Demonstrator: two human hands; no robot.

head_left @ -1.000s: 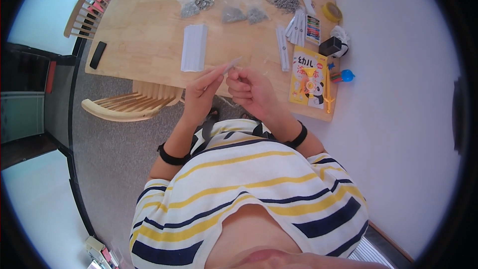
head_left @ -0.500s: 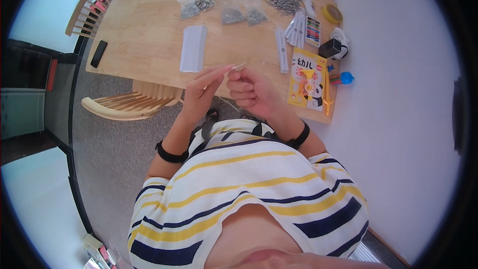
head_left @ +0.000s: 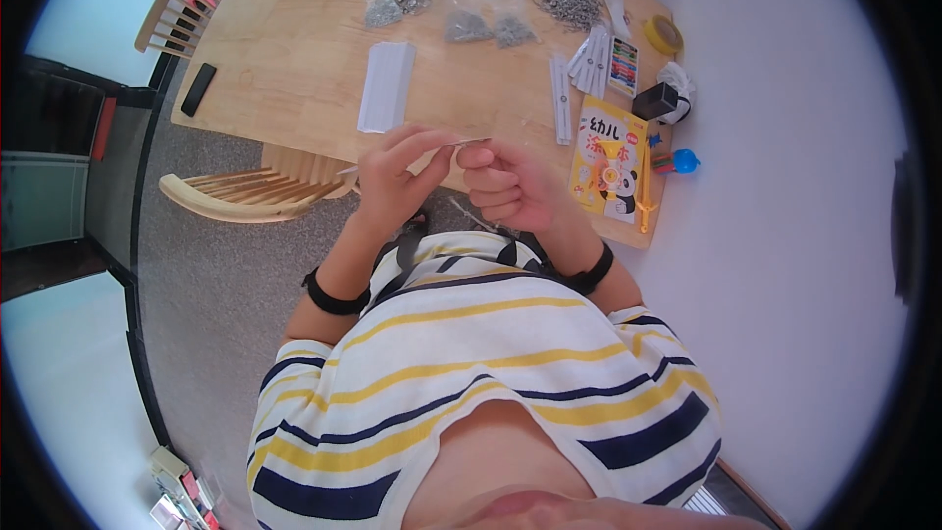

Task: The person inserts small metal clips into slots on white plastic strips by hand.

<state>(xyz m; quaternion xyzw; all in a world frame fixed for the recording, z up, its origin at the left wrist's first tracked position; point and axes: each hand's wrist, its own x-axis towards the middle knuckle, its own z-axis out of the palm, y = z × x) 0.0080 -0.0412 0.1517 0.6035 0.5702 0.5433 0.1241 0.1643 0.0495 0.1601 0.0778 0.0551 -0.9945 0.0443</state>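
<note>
The thin strip (head_left: 475,141) I'm holding looks pale and slender, turned nearly edge-on so that its face hardly shows. It is up in the air before me, by the near edge of the counter (head_left: 265,69). My left hand (head_left: 402,177) pinches it between outstretched fingers and thumb; my right hand (head_left: 512,185) nips it at the fingertips, its other fingers curled in. Beyond lie a white stack (head_left: 387,88) and clear bags (head_left: 469,27) of small grey pieces, with a yellow book (head_left: 601,128) to the right
</note>
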